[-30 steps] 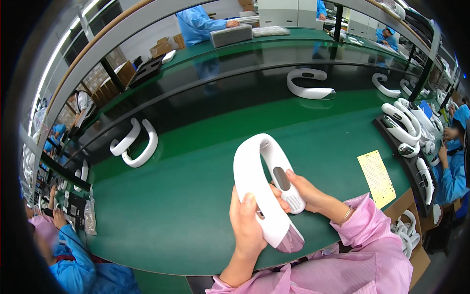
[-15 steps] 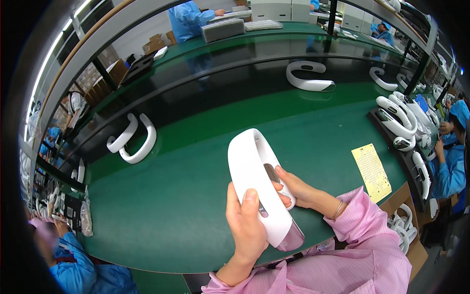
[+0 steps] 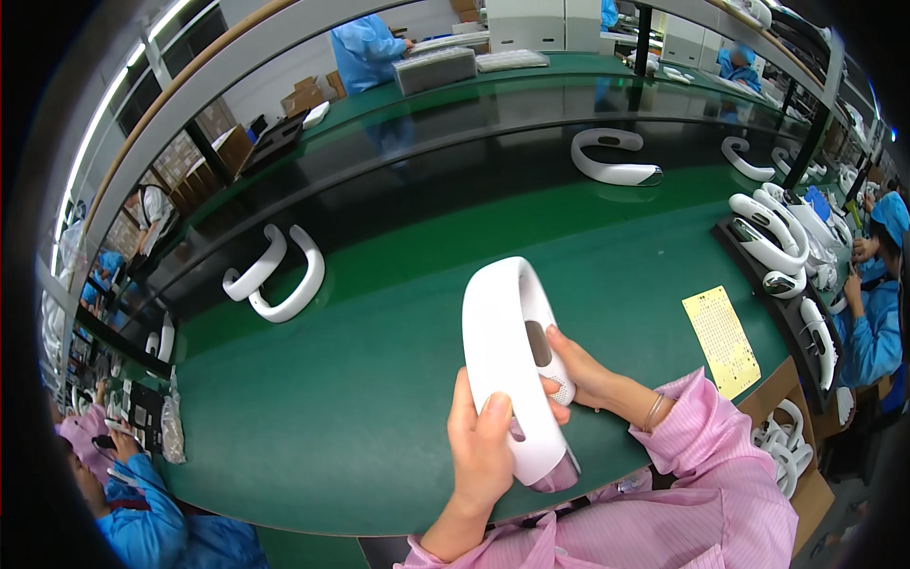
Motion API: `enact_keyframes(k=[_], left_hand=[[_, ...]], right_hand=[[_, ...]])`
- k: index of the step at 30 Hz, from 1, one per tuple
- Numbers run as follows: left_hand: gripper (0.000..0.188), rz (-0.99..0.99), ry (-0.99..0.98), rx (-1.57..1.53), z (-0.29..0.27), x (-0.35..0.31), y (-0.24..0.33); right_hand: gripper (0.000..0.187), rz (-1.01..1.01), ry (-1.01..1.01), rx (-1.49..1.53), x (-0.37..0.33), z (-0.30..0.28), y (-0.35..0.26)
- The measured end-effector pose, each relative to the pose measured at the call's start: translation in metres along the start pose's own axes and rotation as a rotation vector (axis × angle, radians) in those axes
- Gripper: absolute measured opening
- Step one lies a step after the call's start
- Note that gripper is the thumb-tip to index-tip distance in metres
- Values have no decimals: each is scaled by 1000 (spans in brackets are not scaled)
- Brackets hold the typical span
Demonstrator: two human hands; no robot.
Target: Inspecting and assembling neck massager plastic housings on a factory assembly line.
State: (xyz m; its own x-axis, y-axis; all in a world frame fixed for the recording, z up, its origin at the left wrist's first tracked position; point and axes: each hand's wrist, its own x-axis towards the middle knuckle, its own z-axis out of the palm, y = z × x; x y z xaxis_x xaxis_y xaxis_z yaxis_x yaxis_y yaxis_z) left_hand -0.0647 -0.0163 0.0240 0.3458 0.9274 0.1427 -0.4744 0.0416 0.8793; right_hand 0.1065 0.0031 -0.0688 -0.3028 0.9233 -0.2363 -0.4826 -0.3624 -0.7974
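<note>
Green bench (image 3: 332,417) here, yellow sheet (image 3: 722,343) on top, blue-clad people (image 3: 365,49) around; left grip (image 3: 482,441) and right grip (image 3: 585,373) both clamped on one white curved device (image 3: 495,332).

White device (image 3: 495,346), pink striped sleeve (image 3: 697,427)

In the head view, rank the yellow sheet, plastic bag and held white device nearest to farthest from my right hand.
1. White device: in the right hand.
2. Yellow sheet: right, on the table.
3. Plastic bag: far left.
</note>
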Motion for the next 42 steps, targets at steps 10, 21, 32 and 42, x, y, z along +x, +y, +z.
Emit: enact_keyframes(k=[10,21,32,42], left_hand=[[52,143,332,232,-72,34,-34],[35,-245,31,-512,-96,39,-73],[30,-350,32,-401,-81,38,-82],[57,-339,-241,-62,-79,28,-37]], right_hand=[[66,-715,238,-816,-24,16,-38],[60,-547,-216,-896,-61,96,-67],[47,-551,-37,-815,-58,104,-63],[43,-1079,180,-934,-32,19,-74]])
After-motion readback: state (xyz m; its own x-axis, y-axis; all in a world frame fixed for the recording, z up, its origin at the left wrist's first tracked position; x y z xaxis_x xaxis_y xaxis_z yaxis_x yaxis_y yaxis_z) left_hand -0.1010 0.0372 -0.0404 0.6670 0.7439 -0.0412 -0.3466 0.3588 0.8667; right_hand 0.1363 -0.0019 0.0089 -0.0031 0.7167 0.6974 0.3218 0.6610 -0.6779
